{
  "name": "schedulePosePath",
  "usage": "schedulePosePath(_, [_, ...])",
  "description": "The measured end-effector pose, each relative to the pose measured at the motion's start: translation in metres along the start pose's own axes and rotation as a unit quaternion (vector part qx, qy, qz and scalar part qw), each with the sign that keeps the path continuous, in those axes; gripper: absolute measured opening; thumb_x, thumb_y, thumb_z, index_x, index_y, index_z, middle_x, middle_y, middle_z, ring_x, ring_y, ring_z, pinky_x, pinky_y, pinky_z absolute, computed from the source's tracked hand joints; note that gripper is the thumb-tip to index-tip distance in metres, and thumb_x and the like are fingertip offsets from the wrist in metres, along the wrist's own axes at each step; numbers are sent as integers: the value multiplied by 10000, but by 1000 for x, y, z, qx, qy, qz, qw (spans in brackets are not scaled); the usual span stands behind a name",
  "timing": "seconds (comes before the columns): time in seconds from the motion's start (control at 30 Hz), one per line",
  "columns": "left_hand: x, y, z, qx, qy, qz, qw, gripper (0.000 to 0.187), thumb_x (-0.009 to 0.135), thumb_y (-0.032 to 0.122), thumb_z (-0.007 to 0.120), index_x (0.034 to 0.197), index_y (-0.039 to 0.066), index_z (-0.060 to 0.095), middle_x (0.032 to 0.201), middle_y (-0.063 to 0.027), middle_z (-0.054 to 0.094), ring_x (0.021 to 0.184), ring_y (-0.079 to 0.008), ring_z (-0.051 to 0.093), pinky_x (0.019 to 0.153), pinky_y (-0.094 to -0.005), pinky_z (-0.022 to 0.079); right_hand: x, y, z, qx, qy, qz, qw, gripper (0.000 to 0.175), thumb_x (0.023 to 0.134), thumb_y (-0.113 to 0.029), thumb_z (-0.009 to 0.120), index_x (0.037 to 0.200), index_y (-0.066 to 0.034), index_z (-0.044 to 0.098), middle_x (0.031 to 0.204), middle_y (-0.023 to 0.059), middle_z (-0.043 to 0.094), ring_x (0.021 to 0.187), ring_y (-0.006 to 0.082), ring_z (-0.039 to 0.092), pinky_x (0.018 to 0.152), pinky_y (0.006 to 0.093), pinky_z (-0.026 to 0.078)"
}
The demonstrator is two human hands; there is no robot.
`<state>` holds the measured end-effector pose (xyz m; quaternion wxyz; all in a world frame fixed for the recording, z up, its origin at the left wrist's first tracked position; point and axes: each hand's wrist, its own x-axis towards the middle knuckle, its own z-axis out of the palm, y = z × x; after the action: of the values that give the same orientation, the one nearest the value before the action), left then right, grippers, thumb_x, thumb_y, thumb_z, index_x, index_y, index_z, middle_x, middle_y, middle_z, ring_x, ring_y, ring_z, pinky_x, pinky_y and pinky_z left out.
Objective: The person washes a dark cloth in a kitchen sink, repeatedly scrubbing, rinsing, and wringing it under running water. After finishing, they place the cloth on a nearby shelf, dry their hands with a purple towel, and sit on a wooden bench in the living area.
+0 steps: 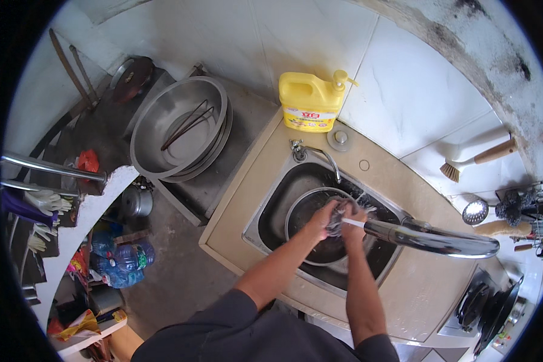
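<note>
My left hand (320,222) and my right hand (354,226) come together around a grey, wet wad (339,219), perhaps a scouring pad or cloth; blur hides its exact kind. Water from a curved chrome faucet (434,237) runs onto my hands and splashes. Beneath them, a round metal basin (294,208) sits in the stainless steel sink (271,206). Its bottom is partly covered by my hands and forearms. A smaller chrome tap (323,154) reaches over the sink's far rim.
A yellow detergent jug (310,104) with a pump stands behind the sink. Left of the counter (235,217), large metal basins (181,126) are stacked on a dark surface. A wooden-handled brush (479,158) and skimmer (475,211) hang on the right wall. Dark pans (495,312) stand lower right.
</note>
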<state>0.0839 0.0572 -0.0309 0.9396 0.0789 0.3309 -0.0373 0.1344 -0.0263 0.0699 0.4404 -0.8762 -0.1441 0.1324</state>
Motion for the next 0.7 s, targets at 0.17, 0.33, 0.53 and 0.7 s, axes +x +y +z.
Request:
schedulePosePath(0.17, [-7, 1, 13, -2, 44, -30, 999, 399, 1030, 390, 431, 1032, 96, 701, 972, -68, 725, 869, -211, 691, 835, -391, 562, 15, 30, 16, -183, -74, 86, 977, 443, 872, -448, 604, 1000, -44, 732, 952, 250, 702, 937, 420, 682, 779, 491, 520])
schedulePosePath(0.33, [-28, 5, 18, 59, 42, 18, 997, 299, 958, 354, 561, 1006, 90, 694, 975, -76, 725, 872, -217, 694, 857, -381, 559, 16, 54, -4, -174, -102, 70, 977, 457, 907, -424, 566, 1048, -14, 710, 1025, 285, 679, 1024, 428, 663, 828, 483, 512])
schedulePosePath(0.53, [-23, 38, 3, -63, -96, 31, 993, 390, 921, 480, 625, 1016, 106, 683, 928, -83, 728, 879, -213, 696, 852, -380, 551, -62, -3, -49, -70, -166, -153, 972, 243, 804, -296, 703, 871, -63, 700, 940, 157, 647, 880, 367, 650, 775, 438, 524])
schedulePosePath(0.7, [-7, 9, 22, -33, -164, -65, 984, 439, 964, 531, 572, 1025, 114, 695, 962, -68, 719, 836, -194, 677, 807, -370, 555, -32, -19, -26, -184, -181, -81, 963, 246, 812, -305, 708, 807, -59, 695, 910, 164, 663, 868, 359, 654, 712, 466, 513])
